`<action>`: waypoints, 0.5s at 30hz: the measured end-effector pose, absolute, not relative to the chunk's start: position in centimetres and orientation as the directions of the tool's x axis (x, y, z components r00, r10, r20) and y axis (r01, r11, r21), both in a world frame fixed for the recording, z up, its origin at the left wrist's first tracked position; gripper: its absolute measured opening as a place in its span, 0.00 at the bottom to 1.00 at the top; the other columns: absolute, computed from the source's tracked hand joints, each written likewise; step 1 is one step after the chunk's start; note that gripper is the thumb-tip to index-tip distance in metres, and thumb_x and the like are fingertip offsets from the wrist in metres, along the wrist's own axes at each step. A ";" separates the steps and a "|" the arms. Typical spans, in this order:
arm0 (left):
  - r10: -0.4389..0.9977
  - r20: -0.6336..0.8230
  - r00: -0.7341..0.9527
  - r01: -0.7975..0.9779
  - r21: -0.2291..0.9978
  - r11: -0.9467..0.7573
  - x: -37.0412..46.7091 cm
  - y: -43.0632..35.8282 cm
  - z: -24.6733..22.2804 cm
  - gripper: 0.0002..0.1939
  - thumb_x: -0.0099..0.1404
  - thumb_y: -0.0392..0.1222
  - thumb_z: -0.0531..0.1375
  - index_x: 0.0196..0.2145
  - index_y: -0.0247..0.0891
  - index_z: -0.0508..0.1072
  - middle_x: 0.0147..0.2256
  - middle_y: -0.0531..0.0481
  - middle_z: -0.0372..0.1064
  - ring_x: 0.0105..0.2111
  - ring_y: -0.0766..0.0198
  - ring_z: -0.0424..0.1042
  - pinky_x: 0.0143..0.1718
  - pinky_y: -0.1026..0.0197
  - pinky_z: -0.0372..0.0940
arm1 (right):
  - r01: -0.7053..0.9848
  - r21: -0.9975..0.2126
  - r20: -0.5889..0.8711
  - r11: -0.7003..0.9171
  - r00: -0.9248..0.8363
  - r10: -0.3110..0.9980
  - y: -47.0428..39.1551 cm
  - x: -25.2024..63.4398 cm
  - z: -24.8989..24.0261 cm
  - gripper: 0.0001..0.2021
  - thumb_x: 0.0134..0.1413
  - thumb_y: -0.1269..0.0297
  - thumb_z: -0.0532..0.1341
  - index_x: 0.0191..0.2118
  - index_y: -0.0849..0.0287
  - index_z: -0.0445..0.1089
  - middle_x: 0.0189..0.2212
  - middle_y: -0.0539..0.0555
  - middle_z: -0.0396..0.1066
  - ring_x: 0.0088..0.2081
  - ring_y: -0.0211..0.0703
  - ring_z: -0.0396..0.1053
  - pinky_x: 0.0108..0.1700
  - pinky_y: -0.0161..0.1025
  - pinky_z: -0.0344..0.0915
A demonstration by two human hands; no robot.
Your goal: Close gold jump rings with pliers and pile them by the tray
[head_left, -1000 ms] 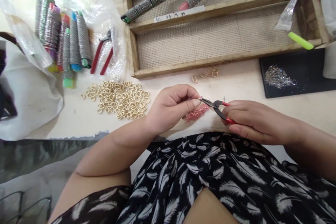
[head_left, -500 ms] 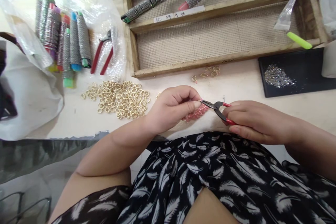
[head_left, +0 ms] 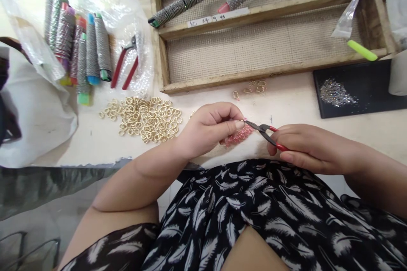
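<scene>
Your left fingers [head_left: 234, 127] pinch a tiny pink-tipped piece [head_left: 245, 119], right fingers [head_left: 291, 140] grasp pliers [head_left: 263, 128]; squeezing hard could crack it

Tray [head_left: 161, 61]: 1. Tubes [head_left: 187, 2]: 2 inside it, at least 7 left of it, overlapping. Pliers [head_left: 263, 128]: 2, one left of it, one nearside. Loose rings [head_left: 260, 89]: 5 along its near edge; ring heap [head_left: 149, 120] near its left corner, uncountable. Mat [head_left: 369, 87]: 1, near its right end.
</scene>
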State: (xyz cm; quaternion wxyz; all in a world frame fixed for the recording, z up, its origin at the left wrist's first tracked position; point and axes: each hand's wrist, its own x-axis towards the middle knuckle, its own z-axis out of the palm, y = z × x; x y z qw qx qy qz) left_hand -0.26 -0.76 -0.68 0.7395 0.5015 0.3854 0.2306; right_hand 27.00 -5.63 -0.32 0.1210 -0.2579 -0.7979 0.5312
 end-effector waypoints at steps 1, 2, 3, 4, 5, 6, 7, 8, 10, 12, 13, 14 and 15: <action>0.725 -0.345 0.596 0.030 0.912 0.410 -0.3 -0.7 -0.8 0.08 0.62 0.39 0.70 0.31 0.37 0.74 0.20 0.58 0.67 0.17 0.74 0.58 0.18 0.68 0.54 | 0.258 -0.931 -0.081 0.259 -0.836 0.544 -5.7 27.1 -0.3 0.16 0.81 0.58 0.49 0.42 0.57 0.70 0.36 0.56 0.75 0.37 0.47 0.71 0.42 0.43 0.67; 0.720 -0.353 0.598 0.017 0.903 0.429 -0.3 -0.7 -0.9 0.09 0.62 0.40 0.70 0.31 0.37 0.74 0.20 0.58 0.67 0.17 0.74 0.59 0.18 0.68 0.54 | 0.230 -0.948 -0.078 0.217 -0.835 0.545 -5.7 27.2 -0.3 0.16 0.81 0.58 0.49 0.45 0.58 0.71 0.39 0.58 0.76 0.40 0.48 0.73 0.45 0.44 0.68; 0.715 -0.359 0.600 0.002 0.895 0.447 -0.3 -0.8 -0.9 0.09 0.63 0.40 0.70 0.31 0.37 0.74 0.20 0.58 0.68 0.17 0.74 0.59 0.18 0.69 0.54 | 0.201 -0.963 -0.073 0.180 -0.835 0.545 -5.7 27.2 -0.3 0.17 0.81 0.57 0.49 0.47 0.58 0.72 0.41 0.59 0.77 0.42 0.48 0.74 0.47 0.45 0.69; 0.711 -0.364 0.602 -0.011 0.886 0.463 -0.3 -0.8 -1.0 0.09 0.63 0.40 0.70 0.32 0.37 0.74 0.21 0.57 0.68 0.17 0.74 0.59 0.18 0.69 0.55 | 0.178 -0.973 -0.070 0.149 -0.837 0.543 -5.7 27.3 -0.3 0.17 0.81 0.57 0.49 0.49 0.58 0.73 0.43 0.59 0.77 0.44 0.49 0.75 0.50 0.45 0.69; 0.708 -0.365 0.605 -0.025 0.880 0.475 -0.3 -0.8 -1.0 0.09 0.64 0.40 0.70 0.32 0.37 0.74 0.21 0.57 0.68 0.17 0.74 0.59 0.18 0.69 0.55 | 0.162 -0.979 -0.070 0.125 -0.839 0.539 -5.7 27.4 -0.2 0.17 0.81 0.58 0.50 0.50 0.58 0.73 0.45 0.60 0.78 0.46 0.49 0.75 0.52 0.45 0.69; 0.704 -0.361 0.611 -0.040 0.875 0.483 -0.3 -0.8 -1.0 0.09 0.64 0.40 0.71 0.32 0.37 0.75 0.21 0.57 0.69 0.17 0.74 0.59 0.18 0.69 0.55 | 0.149 -0.983 -0.068 0.109 -0.840 0.538 -5.7 27.4 -0.2 0.16 0.81 0.58 0.50 0.51 0.59 0.73 0.46 0.60 0.78 0.47 0.49 0.76 0.53 0.45 0.69; 0.704 -0.354 0.616 -0.056 0.871 0.487 -0.3 -0.8 -1.0 0.09 0.64 0.40 0.71 0.32 0.37 0.75 0.20 0.57 0.69 0.17 0.74 0.59 0.18 0.70 0.55 | 0.142 -0.985 -0.066 0.100 -0.839 0.540 -5.7 27.5 -0.1 0.16 0.81 0.58 0.50 0.52 0.59 0.73 0.46 0.60 0.78 0.48 0.48 0.76 0.53 0.45 0.69; 0.704 -0.348 0.620 -0.069 0.869 0.490 -0.3 -0.7 -1.0 0.09 0.64 0.40 0.71 0.32 0.36 0.75 0.20 0.57 0.69 0.17 0.74 0.59 0.18 0.70 0.55 | 0.141 -0.985 -0.068 0.095 -0.837 0.543 -5.7 27.5 -0.1 0.16 0.81 0.58 0.51 0.52 0.59 0.73 0.46 0.60 0.78 0.48 0.48 0.76 0.53 0.45 0.70; 0.703 -0.341 0.624 -0.080 0.867 0.492 -0.3 -0.7 -0.9 0.09 0.65 0.40 0.71 0.32 0.36 0.75 0.20 0.57 0.69 0.17 0.75 0.59 0.18 0.71 0.55 | 0.146 -0.985 -0.073 0.092 -0.836 0.544 -5.7 27.5 -0.1 0.16 0.81 0.58 0.51 0.52 0.59 0.74 0.46 0.61 0.78 0.48 0.48 0.76 0.54 0.45 0.70; 0.701 -0.341 0.626 -0.080 0.867 0.493 -0.3 -0.7 -0.9 0.09 0.65 0.39 0.70 0.32 0.36 0.75 0.20 0.57 0.69 0.17 0.75 0.59 0.18 0.71 0.55 | 0.151 -0.984 -0.078 0.092 -0.836 0.543 -5.7 27.5 -0.1 0.16 0.81 0.58 0.51 0.51 0.59 0.74 0.46 0.60 0.78 0.48 0.48 0.76 0.53 0.45 0.70; 0.699 -0.344 0.627 -0.077 0.866 0.494 -0.4 -0.7 -0.8 0.09 0.65 0.39 0.70 0.32 0.36 0.75 0.20 0.57 0.69 0.17 0.75 0.60 0.18 0.71 0.55 | 0.154 -0.984 -0.080 0.093 -0.836 0.542 -5.7 27.5 -0.1 0.17 0.81 0.57 0.51 0.51 0.59 0.74 0.46 0.60 0.78 0.48 0.48 0.76 0.53 0.46 0.70; 0.697 -0.345 0.628 -0.075 0.865 0.496 -0.4 -0.7 -0.8 0.09 0.65 0.38 0.70 0.32 0.36 0.74 0.20 0.57 0.69 0.17 0.75 0.60 0.18 0.71 0.55 | 0.158 -0.983 -0.081 0.097 -0.836 0.543 -5.7 27.5 -0.1 0.18 0.81 0.56 0.50 0.51 0.59 0.74 0.46 0.61 0.78 0.48 0.48 0.76 0.53 0.46 0.70; 0.697 -0.345 0.628 -0.075 0.865 0.496 -0.4 -0.7 -0.9 0.09 0.65 0.39 0.71 0.32 0.36 0.74 0.20 0.57 0.69 0.17 0.75 0.60 0.18 0.71 0.55 | 0.164 -0.981 -0.082 0.103 -0.834 0.546 -5.8 27.4 -0.1 0.18 0.82 0.55 0.50 0.51 0.59 0.74 0.46 0.61 0.78 0.48 0.48 0.76 0.53 0.47 0.70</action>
